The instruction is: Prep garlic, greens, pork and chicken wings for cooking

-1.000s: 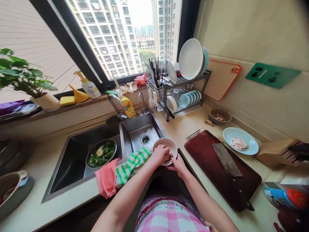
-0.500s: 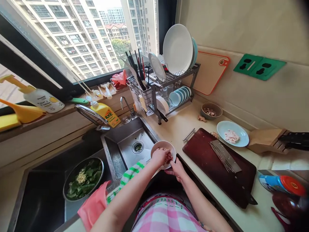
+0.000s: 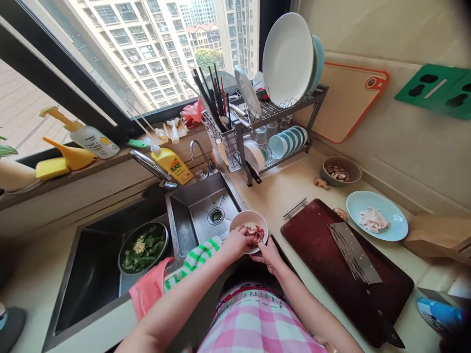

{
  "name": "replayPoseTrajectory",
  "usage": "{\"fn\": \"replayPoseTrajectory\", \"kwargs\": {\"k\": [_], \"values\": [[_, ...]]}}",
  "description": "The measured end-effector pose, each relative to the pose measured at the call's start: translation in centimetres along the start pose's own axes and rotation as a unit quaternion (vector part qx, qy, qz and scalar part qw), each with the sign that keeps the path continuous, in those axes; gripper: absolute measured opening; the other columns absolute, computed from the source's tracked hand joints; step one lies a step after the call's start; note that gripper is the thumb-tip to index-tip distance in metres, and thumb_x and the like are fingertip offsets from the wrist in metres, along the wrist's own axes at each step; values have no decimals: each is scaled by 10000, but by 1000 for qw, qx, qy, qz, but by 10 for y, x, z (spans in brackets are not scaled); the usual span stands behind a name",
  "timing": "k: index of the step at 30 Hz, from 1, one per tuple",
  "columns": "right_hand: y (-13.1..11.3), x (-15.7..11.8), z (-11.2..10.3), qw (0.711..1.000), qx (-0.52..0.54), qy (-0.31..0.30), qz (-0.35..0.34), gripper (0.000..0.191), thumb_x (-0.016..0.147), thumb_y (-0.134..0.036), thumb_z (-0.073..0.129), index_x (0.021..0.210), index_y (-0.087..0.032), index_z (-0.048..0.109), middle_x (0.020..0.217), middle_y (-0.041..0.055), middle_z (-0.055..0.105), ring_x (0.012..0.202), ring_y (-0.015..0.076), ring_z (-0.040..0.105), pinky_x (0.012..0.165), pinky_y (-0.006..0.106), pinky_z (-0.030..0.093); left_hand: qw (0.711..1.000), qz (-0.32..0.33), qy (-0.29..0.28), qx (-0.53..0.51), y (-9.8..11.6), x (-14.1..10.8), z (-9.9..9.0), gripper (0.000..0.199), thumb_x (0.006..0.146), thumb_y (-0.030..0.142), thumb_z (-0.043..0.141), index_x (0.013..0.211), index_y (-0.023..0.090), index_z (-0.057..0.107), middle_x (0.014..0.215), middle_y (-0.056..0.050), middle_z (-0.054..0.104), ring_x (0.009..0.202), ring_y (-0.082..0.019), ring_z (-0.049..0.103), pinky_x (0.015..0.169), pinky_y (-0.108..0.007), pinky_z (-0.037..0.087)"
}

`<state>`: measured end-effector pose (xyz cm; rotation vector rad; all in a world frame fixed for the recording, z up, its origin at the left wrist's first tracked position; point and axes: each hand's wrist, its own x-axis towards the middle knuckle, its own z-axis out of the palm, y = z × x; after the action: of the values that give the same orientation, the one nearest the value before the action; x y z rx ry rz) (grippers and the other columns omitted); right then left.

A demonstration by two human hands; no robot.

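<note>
A light bowl [image 3: 240, 220] of raw red meat pieces [image 3: 256, 234] is held low, over the sink's front edge. My right hand [image 3: 268, 255] grips its near right side, thumb at the rim and fingers underneath. From the left, my left hand [image 3: 236, 243] reaches into the bowl, its bent fingers closed against the meat; the fingertips are partly hidden. To the right, a cleaver [image 3: 355, 252] lies flat on a dark red cutting board [image 3: 312, 240], apart from both hands.
Leafy greens fill a metal basin [image 3: 167, 240] in the left sink. Behind the right sink [image 3: 195, 223] stands a dish rack [image 3: 238, 147]. A pale blue plate [image 3: 390, 228] with pale meat and a brown bowl [image 3: 353, 169] stand at the right. Cloths hang over the sink's front edge.
My left hand has drawn back slightly to the left inside the bowl, so more of the meat shows. The right hand keeps its hold. The camera view has shifted.
</note>
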<state>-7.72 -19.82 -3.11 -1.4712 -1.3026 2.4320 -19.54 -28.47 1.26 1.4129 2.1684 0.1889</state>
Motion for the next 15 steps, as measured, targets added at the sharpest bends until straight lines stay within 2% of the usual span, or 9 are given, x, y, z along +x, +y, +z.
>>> {"fn": "replayPoseTrajectory", "kwargs": {"k": [3,5,8,11,13,15], "values": [[0,2,-1,1000,-4,-1,0,451,785,-284,642,1198,-241,464,995,56,649,718,152,678,596,336,609,999,-45,-22,7,-5,7,-5,232,873,260,523,909,227,750,972,-97,651,1014,-263,565,935,-359,419],[1,3,-2,1000,-4,-5,1,468,775,-300,660,1202,-251,475,997,53,650,738,154,678,598,327,607,997,-73,-13,9,-5,13,-8,218,849,238,536,857,203,750,948,-101,647,998,-270,571,925,-357,419],[0,3,-2,1000,-3,-8,-1,475,767,-304,670,1202,-252,486,1001,54,646,761,160,677,599,326,605,994,-108,15,2,-2,17,-11,255,848,278,542,1041,253,706,1040,-73,626,1025,-244,569,916,-330,423],[0,3,-2,1000,-4,-3,-5,473,763,-282,663,1201,-255,488,992,49,642,758,158,673,594,328,607,988,-145,48,-5,4,22,-6,479,810,344,606,1272,226,562,1221,-117,549,1113,-273,535,926,-354,426],[0,3,-2,1000,-4,-1,-7,469,763,-254,647,1203,-259,484,977,42,639,738,152,669,593,332,610,987,-150,51,-13,10,28,-1,495,784,323,634,1254,179,566,1220,-147,542,1095,-289,546,913,-370,436],[-1,3,-1,1000,-6,0,-7,461,769,-223,620,1205,-252,473,950,35,637,695,142,664,589,341,612,990,-131,42,-26,15,31,2,367,802,265,601,1159,182,622,1127,-124,584,1009,-257,587,865,-346,457]]}}
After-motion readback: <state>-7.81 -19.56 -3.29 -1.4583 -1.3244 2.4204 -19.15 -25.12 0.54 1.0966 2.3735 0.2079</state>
